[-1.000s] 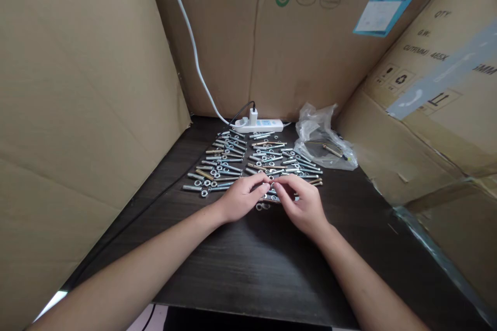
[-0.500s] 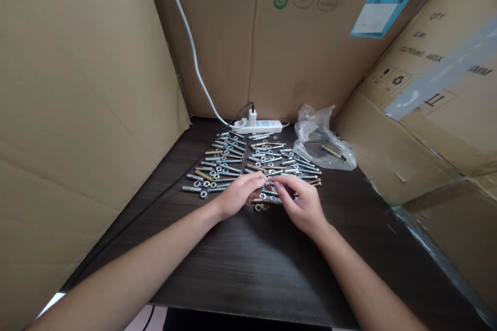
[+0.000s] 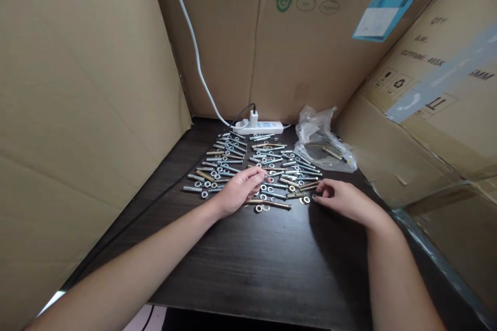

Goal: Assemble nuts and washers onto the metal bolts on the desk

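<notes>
Rows of metal bolts (image 3: 229,158) with nuts and washers lie on the dark wooden table (image 3: 248,264). My left hand (image 3: 238,190) rests at the front of the rows, its fingertips pinched on a small metal piece among the bolts. My right hand (image 3: 344,199) lies to the right of the rows, fingers curled, fingertips at a washer (image 3: 306,199) on the table. One long bolt (image 3: 272,204) and two loose nuts (image 3: 262,208) lie between the hands.
Cardboard boxes (image 3: 85,93) wall in the table on the left, back and right. A white power strip (image 3: 259,126) with a plugged charger and white cable sits at the back. A crumpled clear plastic bag (image 3: 322,142) with parts lies to its right.
My right hand has drawn away from my left hand and moved right to the washer at the row's end. The left hand stayed in place.
</notes>
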Demonstrator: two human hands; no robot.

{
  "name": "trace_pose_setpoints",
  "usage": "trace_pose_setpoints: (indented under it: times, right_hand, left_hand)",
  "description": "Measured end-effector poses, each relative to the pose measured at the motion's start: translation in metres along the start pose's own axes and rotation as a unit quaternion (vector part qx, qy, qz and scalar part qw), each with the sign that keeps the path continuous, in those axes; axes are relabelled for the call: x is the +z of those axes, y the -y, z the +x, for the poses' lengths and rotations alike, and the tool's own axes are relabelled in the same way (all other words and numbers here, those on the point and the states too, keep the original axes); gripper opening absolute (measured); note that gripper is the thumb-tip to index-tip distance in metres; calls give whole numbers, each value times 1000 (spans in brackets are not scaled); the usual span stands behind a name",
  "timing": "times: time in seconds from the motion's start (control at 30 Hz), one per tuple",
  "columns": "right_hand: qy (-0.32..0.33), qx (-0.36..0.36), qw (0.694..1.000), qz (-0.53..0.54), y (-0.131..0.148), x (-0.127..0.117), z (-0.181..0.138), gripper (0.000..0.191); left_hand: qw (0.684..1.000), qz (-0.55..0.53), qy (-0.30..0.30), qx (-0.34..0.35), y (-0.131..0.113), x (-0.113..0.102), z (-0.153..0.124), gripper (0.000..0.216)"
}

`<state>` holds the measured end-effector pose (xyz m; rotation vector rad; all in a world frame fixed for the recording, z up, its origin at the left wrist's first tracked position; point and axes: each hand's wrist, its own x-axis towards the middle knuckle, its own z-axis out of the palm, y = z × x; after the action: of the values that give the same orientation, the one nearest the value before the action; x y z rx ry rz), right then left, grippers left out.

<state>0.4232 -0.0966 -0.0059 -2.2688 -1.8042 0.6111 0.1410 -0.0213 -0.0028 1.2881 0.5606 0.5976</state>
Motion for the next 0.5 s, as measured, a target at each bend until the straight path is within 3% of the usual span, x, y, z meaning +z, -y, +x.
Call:
trace_pose_setpoints:
  times: [0.13,0.27,0.37,0.47,0.5]
  right_hand:
    - [16,-10,1000,3,1,6,2,11]
    - [3,-24,999,22,8,2,0,8]
    - [-51,-83,989,108,27,-1,-5,13]
    - [-154,-174,947,220,55,6,-12,16]
    - [-162,-203,936,237,65,11,-14,16]
  left_hand:
    - [999,36,0,2,1,-1,1,26]
    - [985,160,-17,69,0,-1,-1,24]
    - [946,300,-21,118,0,1,-4,19]
    - [911,392,-12,124,2,4,-7,15]
    - [906,404,-12,125,3,4,-8,15]
